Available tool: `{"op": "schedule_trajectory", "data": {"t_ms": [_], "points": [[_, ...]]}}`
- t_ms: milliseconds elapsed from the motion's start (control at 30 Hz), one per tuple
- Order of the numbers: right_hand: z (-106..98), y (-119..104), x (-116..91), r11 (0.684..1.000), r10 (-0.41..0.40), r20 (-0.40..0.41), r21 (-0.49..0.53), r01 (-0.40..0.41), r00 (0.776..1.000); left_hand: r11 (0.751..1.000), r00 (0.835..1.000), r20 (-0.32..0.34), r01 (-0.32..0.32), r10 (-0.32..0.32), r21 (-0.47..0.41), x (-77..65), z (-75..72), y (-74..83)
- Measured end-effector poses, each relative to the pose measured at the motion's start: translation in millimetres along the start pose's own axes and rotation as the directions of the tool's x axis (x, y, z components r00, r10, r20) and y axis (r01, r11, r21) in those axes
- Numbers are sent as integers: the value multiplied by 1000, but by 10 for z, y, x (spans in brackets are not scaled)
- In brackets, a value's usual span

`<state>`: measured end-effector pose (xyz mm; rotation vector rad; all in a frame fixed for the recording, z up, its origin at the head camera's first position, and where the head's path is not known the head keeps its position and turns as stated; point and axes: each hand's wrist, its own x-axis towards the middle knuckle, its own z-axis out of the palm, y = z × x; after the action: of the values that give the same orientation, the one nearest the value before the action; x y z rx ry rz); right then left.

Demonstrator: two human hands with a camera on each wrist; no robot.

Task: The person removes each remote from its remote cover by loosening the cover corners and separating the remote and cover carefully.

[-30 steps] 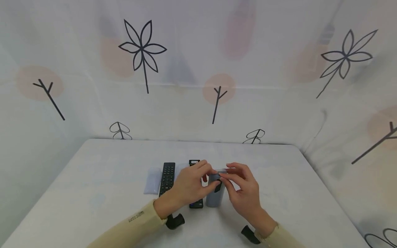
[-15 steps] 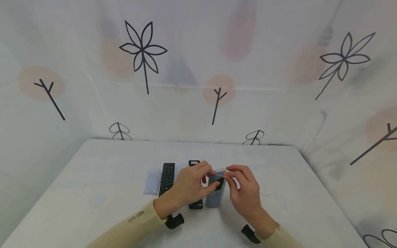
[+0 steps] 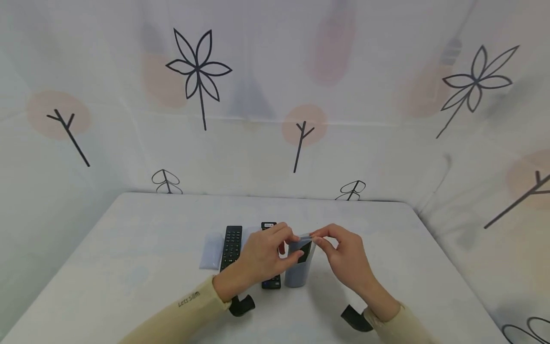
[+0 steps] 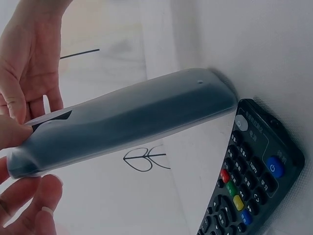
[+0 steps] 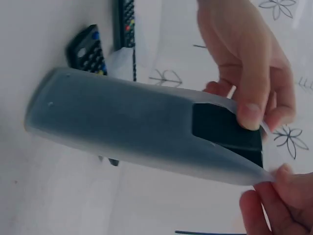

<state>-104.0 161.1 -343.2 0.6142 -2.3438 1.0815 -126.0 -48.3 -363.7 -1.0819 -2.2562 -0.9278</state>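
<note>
A translucent remote cover (image 3: 296, 275) stands upright on the table between the two hands. Inside it is a dark remote control (image 5: 222, 125), its upper end showing through the cover's open mouth. My left hand (image 3: 266, 253) grips the top from the left, with the thumb (image 5: 252, 110) pressed on the remote's exposed end. On the other side, my right hand (image 3: 350, 258) pinches a corner of the cover's mouth between thumb and fingers, drawing that edge outward. The long cover body (image 4: 137, 112) looks smooth in the left wrist view.
Left of the cover stands a black remote (image 3: 271, 283), partly hidden behind my left hand. Another black remote (image 3: 232, 246) lies farther left, beside a flat pale plastic cover (image 3: 211, 251). A patterned cloth (image 3: 258, 157) hangs behind the white table (image 3: 386, 267).
My right hand has shifted its pinch to the mouth's right corner and turned, its wrist moving right. The mouth stands wider and shows more of the dark remote. My left hand stays in place.
</note>
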Motion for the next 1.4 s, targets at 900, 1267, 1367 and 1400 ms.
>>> {"op": "schedule_trajectory", "data": {"t_ms": [900, 1267, 1367, 1400], "points": [[-142, 189, 197, 875, 267, 485, 240, -421, 833, 998, 1000, 26, 15, -13, -57, -23, -42, 49], [-76, 205, 80, 891, 265, 353, 267, -368, 898, 997, 998, -3, -60, 60, -45, -17, -60, 6], [-76, 207, 54, 905, 251, 334, 252, -342, 909, 995, 997, 1, -79, 79, -52, -10, -76, -2], [-78, 207, 43, 912, 242, 325, 244, -329, 914, 995, 996, 5, -84, 84, -49, -8, -79, -4]]}}
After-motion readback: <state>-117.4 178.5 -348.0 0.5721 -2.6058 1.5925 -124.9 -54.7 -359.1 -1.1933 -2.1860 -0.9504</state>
